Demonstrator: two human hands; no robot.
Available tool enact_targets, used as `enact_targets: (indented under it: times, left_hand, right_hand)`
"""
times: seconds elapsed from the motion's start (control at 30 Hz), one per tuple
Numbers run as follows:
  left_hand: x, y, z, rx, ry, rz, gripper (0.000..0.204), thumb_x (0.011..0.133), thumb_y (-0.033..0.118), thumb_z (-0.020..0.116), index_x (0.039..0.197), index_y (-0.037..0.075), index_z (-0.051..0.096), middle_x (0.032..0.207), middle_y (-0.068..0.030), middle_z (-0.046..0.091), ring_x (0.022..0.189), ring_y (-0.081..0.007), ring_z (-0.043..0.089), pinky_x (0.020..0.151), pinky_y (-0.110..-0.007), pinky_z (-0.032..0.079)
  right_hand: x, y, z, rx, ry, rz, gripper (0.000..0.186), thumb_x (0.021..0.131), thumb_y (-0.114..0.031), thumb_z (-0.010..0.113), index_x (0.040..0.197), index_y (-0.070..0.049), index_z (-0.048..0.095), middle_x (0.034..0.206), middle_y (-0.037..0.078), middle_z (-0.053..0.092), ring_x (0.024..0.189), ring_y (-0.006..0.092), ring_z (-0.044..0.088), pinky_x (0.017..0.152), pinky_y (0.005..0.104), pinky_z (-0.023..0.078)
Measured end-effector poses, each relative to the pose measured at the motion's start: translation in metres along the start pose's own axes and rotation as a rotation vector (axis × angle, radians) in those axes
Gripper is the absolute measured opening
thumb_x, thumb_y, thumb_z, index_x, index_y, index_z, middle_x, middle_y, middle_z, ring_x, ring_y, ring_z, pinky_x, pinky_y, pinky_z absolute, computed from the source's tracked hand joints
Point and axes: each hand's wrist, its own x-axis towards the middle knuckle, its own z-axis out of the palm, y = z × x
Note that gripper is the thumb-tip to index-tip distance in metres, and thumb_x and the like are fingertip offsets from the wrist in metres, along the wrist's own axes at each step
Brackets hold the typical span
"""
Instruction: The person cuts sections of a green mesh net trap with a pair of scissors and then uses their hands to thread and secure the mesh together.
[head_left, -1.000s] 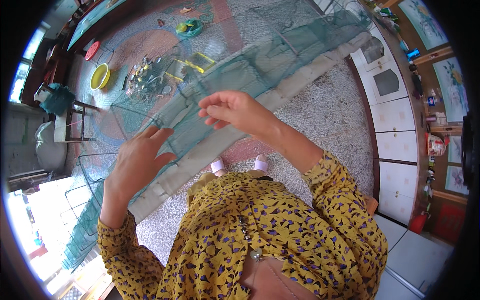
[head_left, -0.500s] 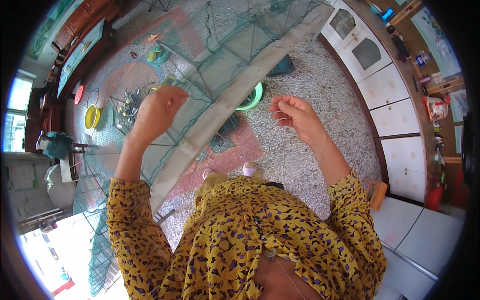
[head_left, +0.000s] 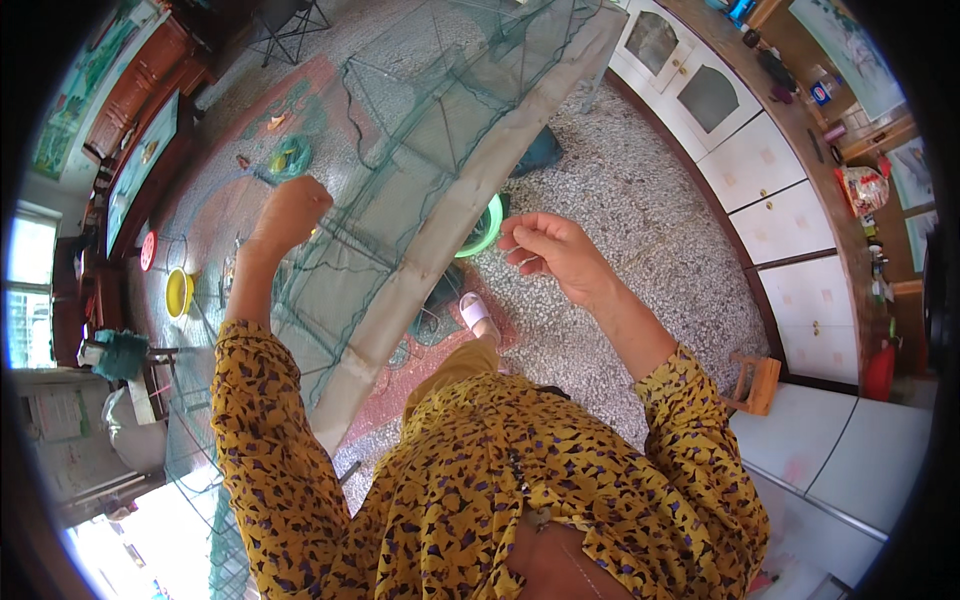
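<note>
A long green mesh net point(head_left: 400, 185) on thin dark frames lies across a long pale board point(head_left: 465, 220), running diagonally from far right to near left. Over the net's left side my left hand point(head_left: 288, 215) is closed, knuckles up. Whatever its fingers hold is hidden or too small to name. To the right of the board my right hand point(head_left: 562, 255) hangs in the air, thumb pressed toward curled fingers. Nothing I can name shows between them. Just beyond its fingertips, lower down, sits a light green basin point(head_left: 490, 228), partly hidden by the board.
A dark bag point(head_left: 540, 150) lies on the speckled floor past the board. White cabinets point(head_left: 780, 225) line the right side, with a small wooden stool point(head_left: 755, 385) near them. At left stand a yellow basin point(head_left: 179, 292) and a red round item point(head_left: 149, 250).
My view has shifted and one slippered foot has come forward. My right hand is lower and closer to the board. The left hand's fingers look more tightly closed, still above the net.
</note>
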Motion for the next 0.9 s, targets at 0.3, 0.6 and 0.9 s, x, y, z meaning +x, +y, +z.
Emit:
enact_targets:
  times: [0.3,0.6,0.9]
  left_hand:
    - [-0.035,0.020,0.035,-0.200,-0.097,0.005,0.021,0.085,0.023,0.064,0.092,0.003,0.065,0.082,-0.0087,0.066,0.074,-0.0229,0.062,0.069,-0.036,0.049]
    - [-0.143,0.079,0.054,-0.398,0.118,-0.116,0.011,0.083,0.011,0.061,0.087,0.001,0.058,0.075,-0.0141,0.060,0.065,-0.0236,0.059,0.060,-0.033,0.046]
    - [-0.170,0.101,0.074,-0.501,0.316,-0.165,0.008,0.079,0.011,0.059,0.083,0.004,0.058,0.074,-0.0122,0.062,0.068,-0.0296,0.062,0.061,-0.037,0.047]
  right_hand:
    - [0.017,-0.031,0.027,-0.178,-0.069,-0.064,0.022,0.093,-0.018,0.055,0.109,-0.002,0.059,0.095,0.005,0.066,0.079,0.0100,0.061,0.068,0.0233,0.050]
    - [-0.019,-0.033,0.099,-1.035,-0.482,-1.036,0.028,0.079,-0.009,0.061,0.106,-0.003,0.060,0.101,0.008,0.061,0.093,0.0263,0.058,0.081,0.0348,0.048]
    - [-0.012,-0.009,0.097,-1.427,-0.640,-1.190,0.022,0.072,-0.013,0.066,0.090,-0.006,0.057,0.090,0.007,0.052,0.089,0.0254,0.053,0.079,0.0382,0.046]
